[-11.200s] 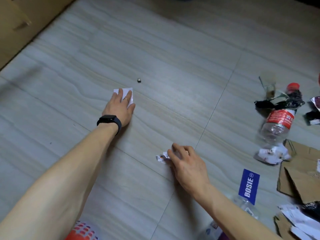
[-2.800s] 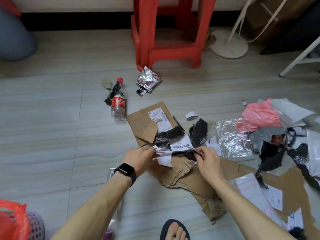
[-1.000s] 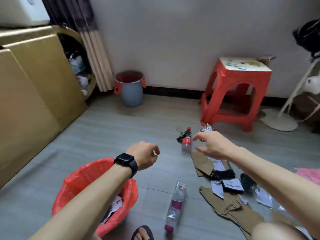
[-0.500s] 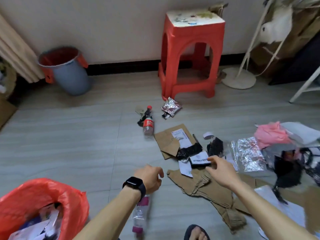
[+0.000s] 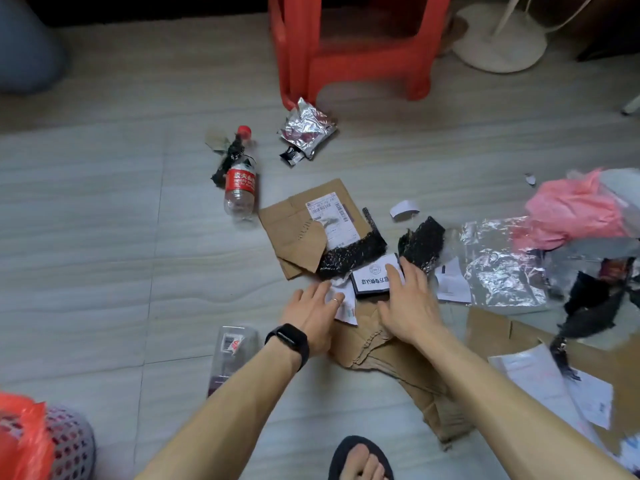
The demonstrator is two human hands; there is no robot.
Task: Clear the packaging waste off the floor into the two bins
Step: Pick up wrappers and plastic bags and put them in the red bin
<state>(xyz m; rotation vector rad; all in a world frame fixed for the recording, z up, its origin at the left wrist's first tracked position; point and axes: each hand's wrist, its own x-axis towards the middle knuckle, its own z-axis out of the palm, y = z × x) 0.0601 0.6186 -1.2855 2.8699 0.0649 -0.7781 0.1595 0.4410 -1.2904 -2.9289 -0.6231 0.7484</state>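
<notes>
Packaging waste [image 5: 346, 220] lies scattered over the floor [image 5: 86, 258] in front of me, none of it in hand yet. Nearest, the red-lined bin [image 5: 31, 441] sits at my lower left, with a clear plastic bottle [image 5: 232, 348] just beside my left forearm. My left hand [image 5: 313, 317] is spread, fingers straight on a white paper scrap [image 5: 344, 306]; my right hand [image 5: 408, 303] is spread too, fingertips on the black-edged label card [image 5: 372, 279]. Both lie on crumpled cardboard [image 5: 398, 355].

I judge the step is gathering these small pieces. I would sweep scrap and card together, then pinch the bunch, since thin paper flat on tile resists lifting.

Beyond lie a black mesh strip [image 5: 353, 252], a water bottle [image 5: 240, 188] and a foil pouch [image 5: 306, 131] by the red stool [image 5: 349, 46]. The left floor is open towards the bin; the right is crowded with a foil sheet [image 5: 502, 265].
</notes>
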